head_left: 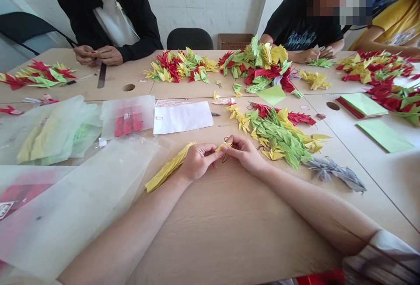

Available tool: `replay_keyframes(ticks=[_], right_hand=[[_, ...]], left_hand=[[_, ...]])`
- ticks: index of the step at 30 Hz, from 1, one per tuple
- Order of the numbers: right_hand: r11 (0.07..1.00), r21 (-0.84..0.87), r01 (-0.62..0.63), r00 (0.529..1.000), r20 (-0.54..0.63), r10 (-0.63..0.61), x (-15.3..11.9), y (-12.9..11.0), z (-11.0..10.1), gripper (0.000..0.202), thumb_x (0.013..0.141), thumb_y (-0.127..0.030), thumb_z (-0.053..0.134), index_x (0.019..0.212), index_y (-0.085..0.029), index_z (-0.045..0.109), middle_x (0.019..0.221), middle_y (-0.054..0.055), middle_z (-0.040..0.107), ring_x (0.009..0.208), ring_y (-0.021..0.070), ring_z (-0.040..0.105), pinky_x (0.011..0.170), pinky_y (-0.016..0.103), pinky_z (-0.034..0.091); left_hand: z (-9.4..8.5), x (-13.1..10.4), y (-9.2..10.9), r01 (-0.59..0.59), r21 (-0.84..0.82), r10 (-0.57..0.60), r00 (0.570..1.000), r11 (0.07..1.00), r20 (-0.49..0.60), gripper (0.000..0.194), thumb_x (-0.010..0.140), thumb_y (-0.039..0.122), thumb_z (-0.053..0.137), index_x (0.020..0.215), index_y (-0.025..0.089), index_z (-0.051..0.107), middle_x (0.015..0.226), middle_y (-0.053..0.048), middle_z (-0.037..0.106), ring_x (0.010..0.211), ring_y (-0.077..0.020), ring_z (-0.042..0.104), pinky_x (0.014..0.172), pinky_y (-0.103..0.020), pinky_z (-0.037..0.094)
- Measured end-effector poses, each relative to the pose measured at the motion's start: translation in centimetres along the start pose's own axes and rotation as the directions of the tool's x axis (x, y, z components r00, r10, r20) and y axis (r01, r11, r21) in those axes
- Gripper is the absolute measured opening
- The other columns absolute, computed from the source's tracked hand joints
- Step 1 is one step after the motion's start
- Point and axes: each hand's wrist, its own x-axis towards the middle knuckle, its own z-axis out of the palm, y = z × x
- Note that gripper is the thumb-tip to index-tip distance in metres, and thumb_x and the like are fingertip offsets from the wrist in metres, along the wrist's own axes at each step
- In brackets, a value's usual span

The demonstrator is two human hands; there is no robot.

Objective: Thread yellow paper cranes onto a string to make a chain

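Note:
Both my hands meet above the table's near half, fingertips together at a small yellow origami piece (223, 146). My left hand (201, 161) pinches it from the left, its fingers curled. From the right, my right hand (243, 153) grips the piece between thumb and forefinger. A thin dark cord (225, 158) loops around the right fingertips and hangs below them. Beside my left wrist lies a row of stacked yellow folded paper (169, 169), partly behind the forearm. Strung green origami (277, 134) and yellow origami (241, 119) lie in a heap beyond my right hand.
Plastic sleeves (98, 206) with folded paper cover the left side. A white sheet (183, 121) and a pen (215, 114) lie ahead. Grey bundled material (337, 173) and green paper squares (383, 135) are at right. Several people sit around the table, among more origami heaps (180, 65).

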Motion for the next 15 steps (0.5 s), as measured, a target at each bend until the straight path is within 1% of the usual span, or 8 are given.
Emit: replay_keyframes(ticks=[2, 4, 6, 7, 9, 11, 13, 15], right_hand=[[0.999, -0.034, 0.028, 0.999, -0.025, -0.029, 0.2, 0.2, -0.2, 0.038, 0.081, -0.054, 0.07, 0.077, -0.019, 0.057, 0.066, -0.001, 0.06, 0.061, 0.0125, 0.05, 0.06, 0.026, 0.038], [0.997, -0.063, 0.033, 0.999, -0.039, -0.036, 0.4, 0.4, -0.4, 0.039, 0.086, -0.056, 0.064, 0.077, -0.019, 0.057, 0.061, -0.004, 0.05, 0.056, 0.0108, 0.041, 0.055, 0.026, 0.031], [0.996, -0.089, 0.01, 1.0, -0.004, -0.01, 0.4, 0.3, -0.6, 0.042, 0.091, -0.058, 0.055, 0.077, -0.019, 0.056, 0.059, -0.005, 0.041, 0.053, 0.0103, 0.034, 0.052, 0.026, 0.026], [0.993, -0.117, 0.004, 1.0, 0.03, 0.0, 0.4, 0.2, -0.7, 0.042, 0.092, -0.058, 0.052, 0.077, -0.019, 0.056, 0.059, -0.005, 0.04, 0.054, 0.0103, 0.033, 0.052, 0.026, 0.025], [0.975, -0.22, 0.027, 0.995, 0.1, -0.005, 0.2, -0.2, -0.8, 0.041, 0.091, -0.056, 0.056, 0.078, -0.018, 0.06, 0.063, -0.004, 0.046, 0.056, 0.0108, 0.035, 0.054, 0.026, 0.027], [0.938, -0.336, 0.086, 0.991, 0.13, -0.044, 0.0, -0.6, -0.8, 0.038, 0.087, -0.054, 0.063, 0.079, -0.016, 0.063, 0.068, -0.001, 0.054, 0.061, 0.0117, 0.04, 0.057, 0.027, 0.031], [0.915, -0.382, 0.134, 0.99, 0.082, -0.111, -0.2, -0.9, -0.8, 0.037, 0.086, -0.052, 0.065, 0.077, -0.017, 0.062, 0.069, 0.0, 0.055, 0.062, 0.0123, 0.042, 0.059, 0.027, 0.033], [0.924, -0.348, 0.156, 0.983, -0.033, -0.178, -0.4, -0.9, -0.9, 0.036, 0.087, -0.052, 0.063, 0.076, -0.018, 0.059, 0.065, -0.002, 0.051, 0.06, 0.0122, 0.041, 0.057, 0.027, 0.033]], left_hand=[[0.0, 0.0, 0.0, 0.019, 0.0, -0.019, 1.0, 1.0, -0.008, 0.031, 0.086, 0.04, 0.063, 0.067, 0.016, 0.065, 0.055, 0.001, 0.06, 0.051, -0.0105, 0.056, 0.051, -0.021, 0.042], [0.0, 0.0, -0.1, 0.033, -0.029, -0.034, 0.999, 0.999, -0.019, 0.031, 0.086, 0.04, 0.063, 0.067, 0.016, 0.062, 0.055, 0.002, 0.059, 0.05, -0.0104, 0.057, 0.05, -0.021, 0.043], [0.0, 0.0, -0.2, 0.033, -0.068, -0.036, 0.999, 0.997, -0.04, 0.031, 0.087, 0.042, 0.063, 0.069, 0.016, 0.059, 0.057, 0.002, 0.059, 0.049, -0.0101, 0.057, 0.048, -0.021, 0.042], [0.1, 0.0, -0.3, 0.032, -0.089, -0.038, 0.998, 0.995, -0.056, 0.032, 0.087, 0.043, 0.062, 0.07, 0.016, 0.057, 0.06, 0.003, 0.06, 0.048, -0.0097, 0.057, 0.046, -0.021, 0.041], [0.1, 0.0, -0.4, 0.037, -0.14, -0.049, 0.995, 0.989, -0.082, 0.032, 0.089, 0.044, 0.058, 0.074, 0.016, 0.056, 0.063, 0.003, 0.06, 0.045, -0.009, 0.056, 0.042, -0.02, 0.037], [0.1, 0.0, -0.5, 0.036, -0.175, -0.052, 0.994, 0.984, -0.093, 0.031, 0.091, 0.043, 0.055, 0.075, 0.016, 0.054, 0.065, 0.003, 0.06, 0.043, -0.0079, 0.055, 0.04, -0.019, 0.034], [0.1, -0.1, -0.6, 0.021, -0.185, -0.037, 0.996, 0.982, -0.086, 0.031, 0.092, 0.042, 0.054, 0.074, 0.016, 0.053, 0.065, 0.003, 0.059, 0.043, -0.0067, 0.053, 0.04, -0.018, 0.035], [0.1, -0.2, -0.5, 0.008, -0.188, -0.024, 0.996, 0.982, -0.084, 0.031, 0.092, 0.042, 0.054, 0.075, 0.016, 0.054, 0.067, 0.003, 0.059, 0.043, -0.0057, 0.052, 0.04, -0.018, 0.034]])
